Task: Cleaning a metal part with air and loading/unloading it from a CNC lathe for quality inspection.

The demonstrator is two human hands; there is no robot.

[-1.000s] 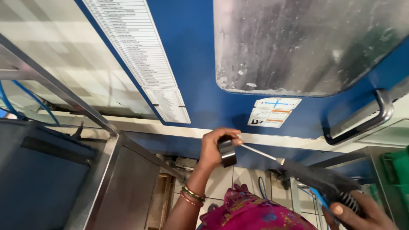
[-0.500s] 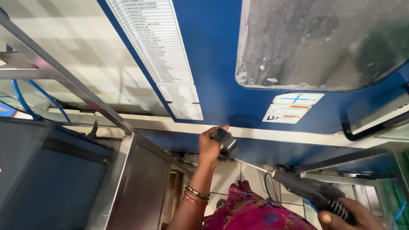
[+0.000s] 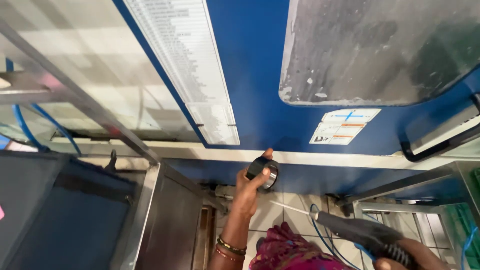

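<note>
1 metal ring (image 3: 263,172), short, shiny w/ dark outside, gripped in left hand (image 3: 248,189). 1 black air gun (image 3: 356,231), thin nozzle, held in right hand (image 3: 407,255).

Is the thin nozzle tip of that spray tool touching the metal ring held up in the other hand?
Apart. The head view shows the nozzle tip ending below the metal ring in the left hand, with floor tile visible between them.

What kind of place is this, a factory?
Probably a factory or workshop. There is a big blue machine with a cloudy window, steel frames, and the left hand holds a metal ring while the right hand grips a nozzle tool.
</note>
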